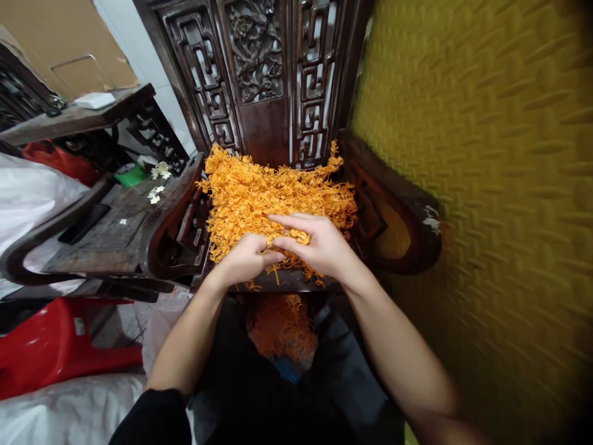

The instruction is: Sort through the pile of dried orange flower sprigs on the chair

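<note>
Orange strands are lying heaped on the seat of a carved wooden chair, piled against its backrest so that the front edge stays within reach. Both hands are working at that front edge. The left hand is curling its fingers around a small tuft drawn from the heap, pinching it from below. The right hand is meeting it from the opposite side, its fingers closing on the same tuft from above, so the clump is being held between the two hands just over the seat's rim. A second mass of strands is sitting lower, between the person's knees, directly under the hands. To the left, a dark side table is bearing a few white blossoms, and a red stool is lying tipped near it. A yellow embossed wall is filling the right side.
</note>
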`<state>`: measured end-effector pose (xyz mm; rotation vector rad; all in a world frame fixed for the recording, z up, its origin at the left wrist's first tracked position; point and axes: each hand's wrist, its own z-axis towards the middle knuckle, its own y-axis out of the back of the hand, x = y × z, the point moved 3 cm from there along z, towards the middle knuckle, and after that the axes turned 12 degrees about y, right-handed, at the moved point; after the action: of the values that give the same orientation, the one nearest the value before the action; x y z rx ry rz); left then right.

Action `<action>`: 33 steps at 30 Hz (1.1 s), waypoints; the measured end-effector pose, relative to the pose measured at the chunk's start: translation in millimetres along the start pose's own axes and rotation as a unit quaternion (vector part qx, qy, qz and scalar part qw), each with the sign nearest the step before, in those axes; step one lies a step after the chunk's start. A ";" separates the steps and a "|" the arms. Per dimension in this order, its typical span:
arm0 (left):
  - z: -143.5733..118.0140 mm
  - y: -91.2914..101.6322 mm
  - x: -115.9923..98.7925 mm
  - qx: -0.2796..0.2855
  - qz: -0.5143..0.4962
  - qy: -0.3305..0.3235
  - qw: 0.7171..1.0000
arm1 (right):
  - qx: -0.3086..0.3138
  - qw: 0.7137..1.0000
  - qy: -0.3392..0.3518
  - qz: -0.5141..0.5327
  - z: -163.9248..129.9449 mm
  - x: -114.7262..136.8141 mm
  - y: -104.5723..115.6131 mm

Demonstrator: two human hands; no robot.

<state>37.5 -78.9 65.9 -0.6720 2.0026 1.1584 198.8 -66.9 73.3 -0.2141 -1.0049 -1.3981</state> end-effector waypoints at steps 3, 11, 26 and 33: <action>4.4 0.0 3.6 0.005 0.003 -0.013 1.000 | -0.004 0.999 0.018 -0.041 1.7 2.9 2.1; -34.0 -1.9 1.2 0.056 -0.122 -0.053 0.990 | -0.528 0.846 -0.024 0.075 -14.5 -29.3 77.1; -127.1 -108.4 98.6 -0.124 0.109 0.008 0.986 | -0.184 0.886 -0.182 0.386 -9.0 -30.0 10.3; -192.8 -106.0 121.7 -0.306 -0.068 -0.026 0.949 | 0.068 0.925 -0.119 0.356 35.7 41.7 -143.9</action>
<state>-21.6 -308.2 -18.6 -1.0498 1.5116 1.7057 50.1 -105.5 62.5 -0.5927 -1.0698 -0.6444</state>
